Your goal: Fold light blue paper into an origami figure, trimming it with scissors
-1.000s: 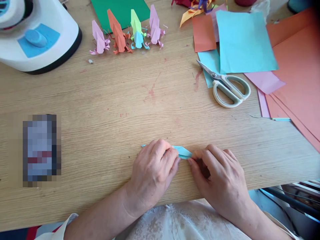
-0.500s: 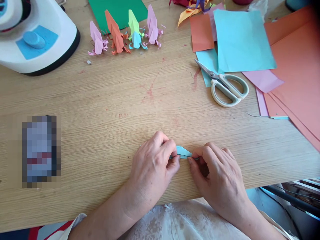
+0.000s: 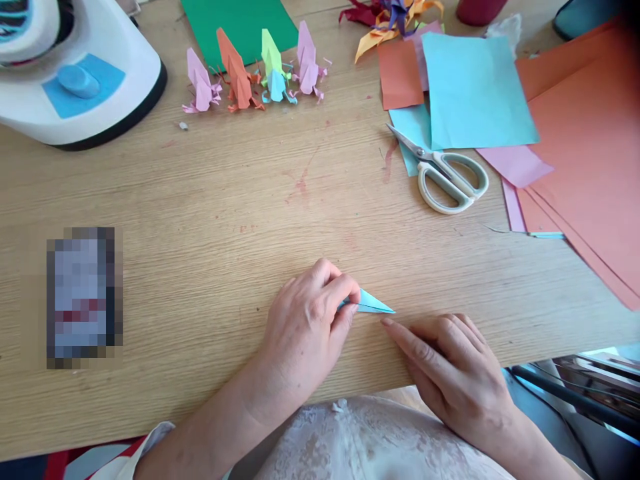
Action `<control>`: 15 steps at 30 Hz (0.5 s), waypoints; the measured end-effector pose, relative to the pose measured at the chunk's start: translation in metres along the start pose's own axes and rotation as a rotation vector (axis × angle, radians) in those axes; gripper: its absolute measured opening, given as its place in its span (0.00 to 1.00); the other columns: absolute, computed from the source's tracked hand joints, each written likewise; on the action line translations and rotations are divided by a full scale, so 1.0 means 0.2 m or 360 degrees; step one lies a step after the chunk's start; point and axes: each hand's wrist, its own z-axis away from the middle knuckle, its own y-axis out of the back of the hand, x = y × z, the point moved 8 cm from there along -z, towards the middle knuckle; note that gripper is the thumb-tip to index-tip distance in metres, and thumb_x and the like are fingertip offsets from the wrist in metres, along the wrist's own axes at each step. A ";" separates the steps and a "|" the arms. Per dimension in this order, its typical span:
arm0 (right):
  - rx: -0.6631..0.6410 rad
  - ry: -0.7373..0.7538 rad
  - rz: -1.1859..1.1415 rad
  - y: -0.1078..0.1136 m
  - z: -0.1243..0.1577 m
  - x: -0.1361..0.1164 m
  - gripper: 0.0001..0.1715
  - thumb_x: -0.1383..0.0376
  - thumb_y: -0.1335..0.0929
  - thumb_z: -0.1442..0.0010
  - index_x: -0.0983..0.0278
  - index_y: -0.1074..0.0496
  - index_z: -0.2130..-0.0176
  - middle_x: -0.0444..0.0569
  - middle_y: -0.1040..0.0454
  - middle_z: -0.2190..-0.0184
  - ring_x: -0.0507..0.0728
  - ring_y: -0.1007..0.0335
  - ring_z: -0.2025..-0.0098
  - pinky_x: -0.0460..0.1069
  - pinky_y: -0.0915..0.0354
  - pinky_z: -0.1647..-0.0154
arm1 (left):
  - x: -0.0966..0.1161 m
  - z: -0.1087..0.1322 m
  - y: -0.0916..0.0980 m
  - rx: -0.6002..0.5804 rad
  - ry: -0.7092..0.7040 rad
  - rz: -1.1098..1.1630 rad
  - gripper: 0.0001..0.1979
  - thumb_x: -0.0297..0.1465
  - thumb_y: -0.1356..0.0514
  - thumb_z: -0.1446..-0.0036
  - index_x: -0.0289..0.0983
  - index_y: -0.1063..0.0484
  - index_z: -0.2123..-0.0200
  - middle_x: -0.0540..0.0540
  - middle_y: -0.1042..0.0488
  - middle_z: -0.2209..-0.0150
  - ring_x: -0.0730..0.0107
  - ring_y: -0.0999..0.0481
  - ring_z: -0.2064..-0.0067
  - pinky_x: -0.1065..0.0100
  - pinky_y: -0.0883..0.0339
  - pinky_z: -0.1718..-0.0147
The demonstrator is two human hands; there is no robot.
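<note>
A slim, pointed piece of folded light-blue paper point(image 3: 373, 303) lies low over the wooden table near its front edge. My left hand point(image 3: 313, 320) pinches its left end between thumb and fingers, which hide that end. The sharp tip points right. Just below and right of the tip is my right hand point(image 3: 457, 367), apart from the paper. Its index finger stretches toward the fold, the other fingers bend loosely, and nothing is held in it.
Scissors point(image 3: 443, 173) lie at right beside a blue paper square point(image 3: 480, 93) and large orange sheets point(image 3: 590, 153). Folded paper figures point(image 3: 240, 80) stand in a row at the back by a green sheet point(image 3: 240, 30). A white appliance point(image 3: 115, 60) stands back left; a blurred item point(image 3: 80, 300) lies left.
My right hand has let go of the blue paper's right end and moved down and right, its index finger now extended. The pointed tip is uncovered. My left hand keeps its pinch.
</note>
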 end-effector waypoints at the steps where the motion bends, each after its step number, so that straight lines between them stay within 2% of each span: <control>1: -0.0011 0.0048 0.0032 0.00 0.02 -0.01 0.25 0.79 0.35 0.39 0.70 0.33 0.43 0.51 0.31 0.64 0.55 0.39 0.65 0.51 0.42 0.65 | 0.00 0.00 0.00 0.0005 0.0000 -0.0004 0.06 0.22 0.41 0.41 0.40 0.30 0.66 0.52 0.32 0.63 0.72 0.30 0.66 0.67 0.40 0.68; 6: -0.0102 0.0079 0.0170 -0.03 0.03 -0.01 0.27 0.75 0.35 0.36 0.68 0.34 0.39 0.50 0.32 0.65 0.54 0.40 0.66 0.52 0.42 0.65 | 0.00 0.00 0.00 0.0035 -0.0020 -0.0020 0.07 0.22 0.41 0.41 0.40 0.30 0.66 0.52 0.31 0.64 0.72 0.31 0.67 0.68 0.40 0.69; 15: -0.0109 0.0016 0.0193 -0.04 0.02 0.00 0.27 0.72 0.35 0.35 0.67 0.36 0.38 0.49 0.30 0.66 0.55 0.38 0.66 0.52 0.41 0.65 | 0.01 0.00 0.01 0.0035 -0.0048 -0.0025 0.06 0.22 0.43 0.40 0.39 0.31 0.67 0.51 0.32 0.64 0.73 0.31 0.67 0.69 0.40 0.69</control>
